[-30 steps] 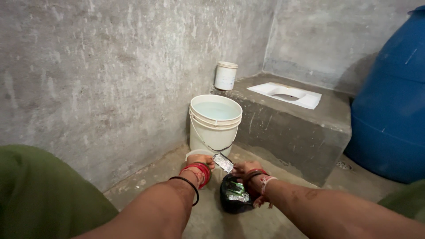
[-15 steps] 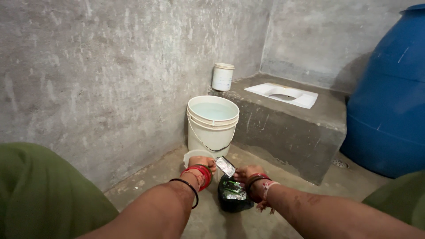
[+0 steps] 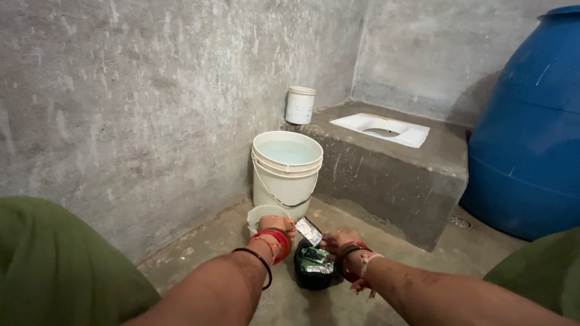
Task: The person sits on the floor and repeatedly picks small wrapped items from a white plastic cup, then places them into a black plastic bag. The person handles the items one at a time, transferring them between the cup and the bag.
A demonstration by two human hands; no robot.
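Your left hand [image 3: 275, 224] and right hand [image 3: 337, 239] pinch a small silver sachet [image 3: 309, 231] between them, just above a black bag [image 3: 314, 267] on the concrete floor [image 3: 459, 250]. Your fingertips are hidden behind your wrists. The sachet's long axis tilts up toward the white bucket [image 3: 286, 172].
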